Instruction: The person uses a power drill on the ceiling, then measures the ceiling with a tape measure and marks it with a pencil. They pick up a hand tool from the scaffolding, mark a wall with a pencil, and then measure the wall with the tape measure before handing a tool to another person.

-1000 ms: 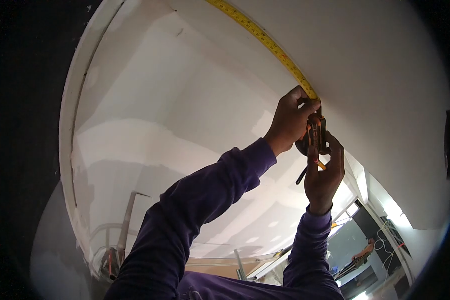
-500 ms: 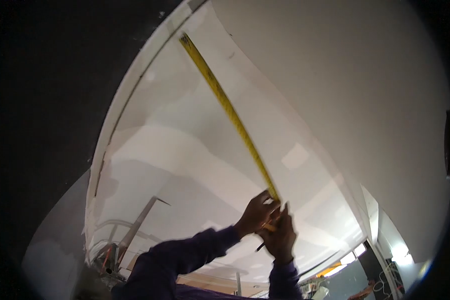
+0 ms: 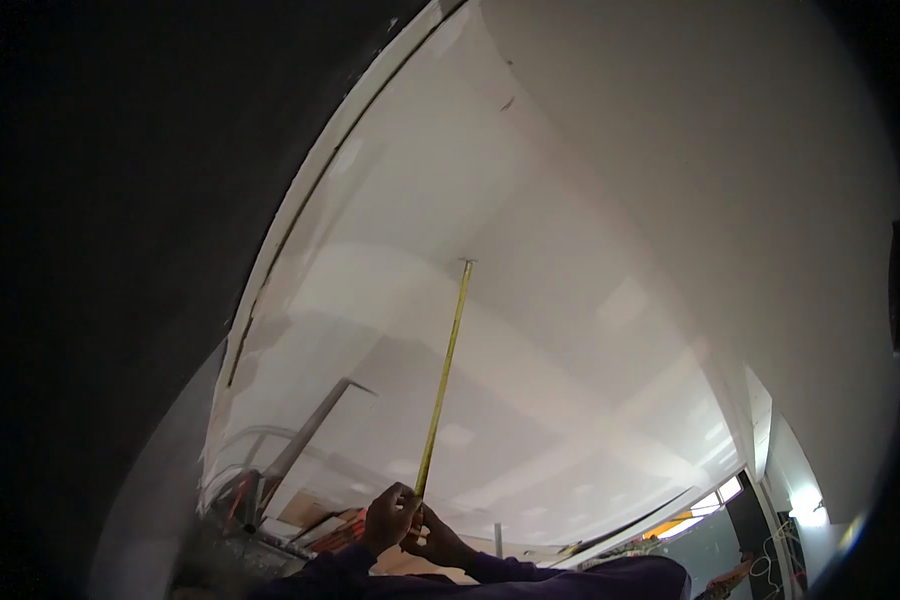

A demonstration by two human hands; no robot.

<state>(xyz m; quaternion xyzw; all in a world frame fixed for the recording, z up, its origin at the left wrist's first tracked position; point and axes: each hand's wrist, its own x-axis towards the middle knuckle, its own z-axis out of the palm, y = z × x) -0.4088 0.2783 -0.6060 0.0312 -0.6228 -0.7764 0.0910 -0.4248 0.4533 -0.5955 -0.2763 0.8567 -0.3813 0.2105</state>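
Observation:
A yellow tape measure (image 3: pixel 444 375) has its blade drawn out in a long line against the pale ceiling, its far end near the middle of the view. My left hand (image 3: pixel 388 518) has its fingers closed around the near end of the blade. Close beside it, my right hand (image 3: pixel 440 543) is also closed at that near end. The tape's case is mostly hidden by my fingers. A small orange bit shows between the hands.
The whitish ceiling (image 3: pixel 570 400) with patched joints spans the view, with a dark gap along its left edge. A grey duct-like post (image 3: pixel 305 440) stands lower left, near stacked materials (image 3: pixel 340 530). A bright lamp (image 3: pixel 808 507) shines lower right.
Both hands have moved left and down with the tape measure. The blade has swung from a diagonal to nearly upright in view, and its far end has shifted down and right.

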